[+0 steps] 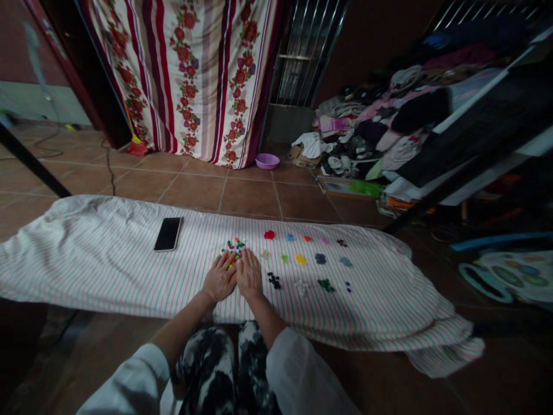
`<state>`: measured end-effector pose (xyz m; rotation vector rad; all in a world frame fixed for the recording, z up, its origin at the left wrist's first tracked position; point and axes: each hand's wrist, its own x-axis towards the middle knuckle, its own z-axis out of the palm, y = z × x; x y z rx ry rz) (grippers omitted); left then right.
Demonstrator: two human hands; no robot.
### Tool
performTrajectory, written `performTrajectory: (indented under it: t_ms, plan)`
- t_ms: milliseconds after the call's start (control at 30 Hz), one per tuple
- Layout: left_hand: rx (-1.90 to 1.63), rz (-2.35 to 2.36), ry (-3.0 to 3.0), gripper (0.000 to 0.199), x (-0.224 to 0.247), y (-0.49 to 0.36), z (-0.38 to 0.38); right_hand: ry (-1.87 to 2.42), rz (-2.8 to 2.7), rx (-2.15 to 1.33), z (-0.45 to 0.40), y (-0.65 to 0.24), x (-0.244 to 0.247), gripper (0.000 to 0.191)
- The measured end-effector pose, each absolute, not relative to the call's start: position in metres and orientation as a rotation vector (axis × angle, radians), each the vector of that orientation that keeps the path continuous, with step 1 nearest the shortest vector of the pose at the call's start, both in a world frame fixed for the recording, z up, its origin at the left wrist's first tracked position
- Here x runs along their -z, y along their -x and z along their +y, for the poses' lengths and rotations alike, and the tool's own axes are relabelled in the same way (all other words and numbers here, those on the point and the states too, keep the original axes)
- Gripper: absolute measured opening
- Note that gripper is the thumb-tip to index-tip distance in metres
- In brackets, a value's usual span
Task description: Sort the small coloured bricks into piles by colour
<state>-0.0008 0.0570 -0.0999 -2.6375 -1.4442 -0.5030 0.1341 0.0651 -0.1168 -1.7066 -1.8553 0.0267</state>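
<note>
My left hand [220, 278] and my right hand [249, 273] lie side by side, palms down with fingers stretched out. Under and just beyond their fingertips is a mixed pile of small coloured pieces [234, 245], partly covered by the hands; their exact kind is too small to tell. To the right, similar pieces lie sorted by colour in little heaps: red [269, 234], yellow [300, 259], black [273, 280], dark green [325, 285], white [302, 287], light blue [290, 237], grey [320, 259] and several others.
A striped cloth [129, 265] covers the low surface. On its left part lies a smartphone [168, 234]. Beyond, on the tiled floor, are a purple basin [267, 161], a broom [137, 145] and a flowered curtain [190, 75]. A heap of clothes [367, 127] fills the right back.
</note>
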Motion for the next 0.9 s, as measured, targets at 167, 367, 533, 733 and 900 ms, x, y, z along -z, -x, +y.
performTrajectory:
  t_ms: [167,367,533,733,900]
  plan:
    - [0.542,-1.476,2.546,0.052,0.103,0.002,0.033,1.682,-1.844,-0.08,0.065,-0.136,0.116,0.054]
    - [0.559,-1.649,2.397,0.057,0.111,-0.002,0.029,1.63,-1.818,-0.108,0.065,-0.137,0.117,0.052]
    - [0.546,-1.65,2.427,0.054,0.11,-0.01,0.051,1.586,-1.779,-0.133,0.066,-0.139,0.119,0.053]
    - [0.567,-1.614,2.499,0.053,0.101,-0.023,0.074,1.512,-1.653,-0.14,0.069,-0.144,0.124,0.056]
    - [0.506,-1.599,2.585,0.052,0.092,-0.027,0.08,1.519,-1.577,-0.132,0.069,-0.146,0.125,0.058]
